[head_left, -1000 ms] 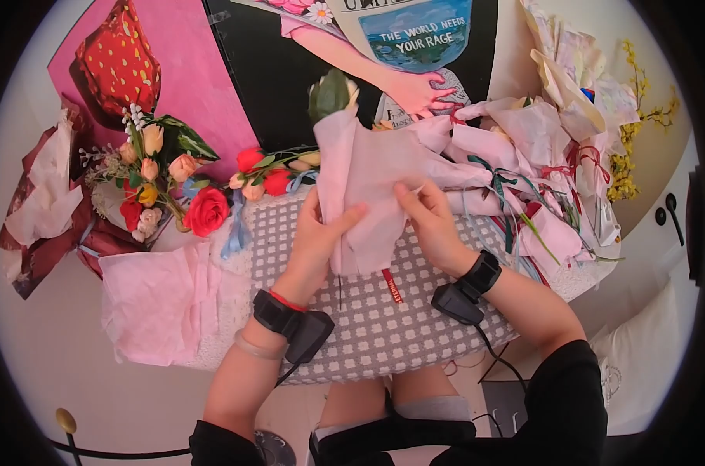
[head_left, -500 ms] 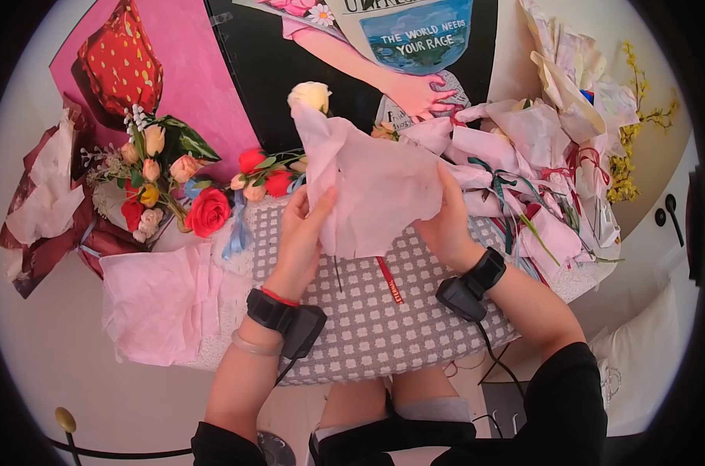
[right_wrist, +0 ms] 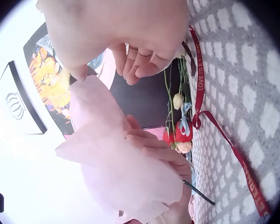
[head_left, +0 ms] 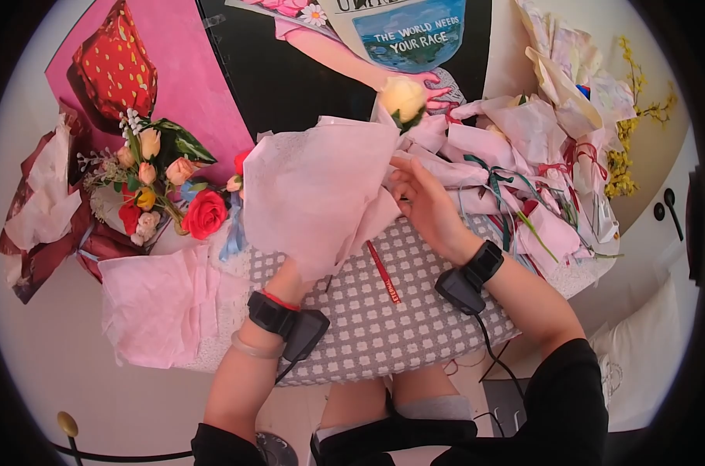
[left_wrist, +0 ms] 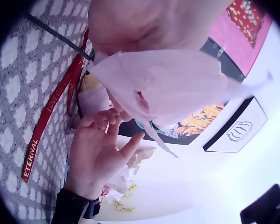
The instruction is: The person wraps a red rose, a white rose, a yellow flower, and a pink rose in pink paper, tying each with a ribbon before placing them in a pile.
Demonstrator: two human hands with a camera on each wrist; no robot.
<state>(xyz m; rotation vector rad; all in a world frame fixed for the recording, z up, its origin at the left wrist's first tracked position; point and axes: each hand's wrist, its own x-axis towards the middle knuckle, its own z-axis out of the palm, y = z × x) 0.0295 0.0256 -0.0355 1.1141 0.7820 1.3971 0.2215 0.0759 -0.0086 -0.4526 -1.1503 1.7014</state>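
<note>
A cream rose rises from pink wrapping paper, tilted to the right. My left hand is behind the paper in the head view. The right wrist view shows that left hand with its fingers curled round the wrapped bundle, and a dark stem sticks out below. My right hand is at the paper's right edge, palm up with fingers loosely bent. In the left wrist view, the right hand's thumb stands apart from its fingers, whose tips are close to the paper.
A red lettered ribbon lies on the checked cloth. Loose pink paper and mixed flowers, including a red rose, are at the left. Several wrapped flowers are piled at the right, near yellow sprigs.
The rose has swung from upper left to the right of the paper. The paper has turned and moved left, now covering my left hand. My right hand has shifted slightly left, its fingers more bent.
</note>
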